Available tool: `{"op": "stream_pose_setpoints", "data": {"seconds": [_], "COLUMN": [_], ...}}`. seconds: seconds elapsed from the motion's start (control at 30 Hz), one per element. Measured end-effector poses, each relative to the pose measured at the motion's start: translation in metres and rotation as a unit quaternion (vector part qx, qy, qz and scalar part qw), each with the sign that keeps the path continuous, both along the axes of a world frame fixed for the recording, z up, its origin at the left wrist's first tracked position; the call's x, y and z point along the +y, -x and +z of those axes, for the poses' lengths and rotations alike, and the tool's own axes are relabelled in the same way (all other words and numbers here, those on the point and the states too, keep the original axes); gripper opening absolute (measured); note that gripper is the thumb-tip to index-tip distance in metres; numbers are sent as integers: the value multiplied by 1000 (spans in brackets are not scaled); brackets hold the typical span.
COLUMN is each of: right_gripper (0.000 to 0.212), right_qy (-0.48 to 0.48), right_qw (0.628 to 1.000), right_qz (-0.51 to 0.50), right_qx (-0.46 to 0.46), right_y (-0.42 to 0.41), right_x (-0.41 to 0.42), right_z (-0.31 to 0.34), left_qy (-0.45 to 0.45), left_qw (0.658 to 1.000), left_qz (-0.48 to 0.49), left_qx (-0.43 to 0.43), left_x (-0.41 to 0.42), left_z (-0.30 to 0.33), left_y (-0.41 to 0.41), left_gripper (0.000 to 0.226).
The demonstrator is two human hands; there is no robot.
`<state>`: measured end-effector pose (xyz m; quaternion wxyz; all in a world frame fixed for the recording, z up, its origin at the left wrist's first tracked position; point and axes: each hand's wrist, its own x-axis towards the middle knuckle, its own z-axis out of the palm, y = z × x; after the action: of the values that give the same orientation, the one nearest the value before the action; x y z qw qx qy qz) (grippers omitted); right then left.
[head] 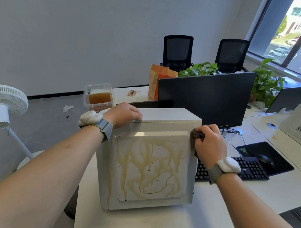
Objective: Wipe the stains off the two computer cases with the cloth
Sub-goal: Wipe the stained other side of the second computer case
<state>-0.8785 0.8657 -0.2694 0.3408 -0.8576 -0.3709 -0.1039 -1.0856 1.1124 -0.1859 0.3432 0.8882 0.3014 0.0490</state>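
My left hand [124, 115] curls its fingers over the computer case [148, 170] top edge. Right hand [209, 143] fingers clench the cloth [197, 136] at its upper-right corner.

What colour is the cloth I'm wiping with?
The cloth is dark brown; the head view shows it.

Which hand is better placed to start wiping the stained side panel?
Right. The right hand grips the brown cloth against the stained white metal computer case; the left hand holds its top edge.
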Motion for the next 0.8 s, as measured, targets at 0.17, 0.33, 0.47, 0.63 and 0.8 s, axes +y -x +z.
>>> {"op": "stream_pose_setpoints", "data": {"seconds": [0.17,0.33,0.47,0.63,0.8], "right_gripper": [38,41,38,40,34], "right_qy": [-89,6,35,15,94], "right_qw": [994,993,998,997,994], "right_qz": [27,62,36,52,44], "right_qx": [-51,-103,-45,-59,-16], "right_y": [9,7,6,5,8], "right_x": [-6,-12,-23,-27,-35], "right_z": [-4,-34,-30,-32,-49], "left_qy": [-33,-111,-109,-103,-166], "left_qw": [999,988,988,988,972], "left_qz": [-14,-12,-10,-25,-51], "left_qx": [31,105,110,109,159], "left_x": [-5,-5,-5,-6,-18], "left_z": [-6,-11,-11,-9,-1], "left_y": [-6,-17,-19,-21,-34], "left_gripper": [61,92,92,82,50]}}
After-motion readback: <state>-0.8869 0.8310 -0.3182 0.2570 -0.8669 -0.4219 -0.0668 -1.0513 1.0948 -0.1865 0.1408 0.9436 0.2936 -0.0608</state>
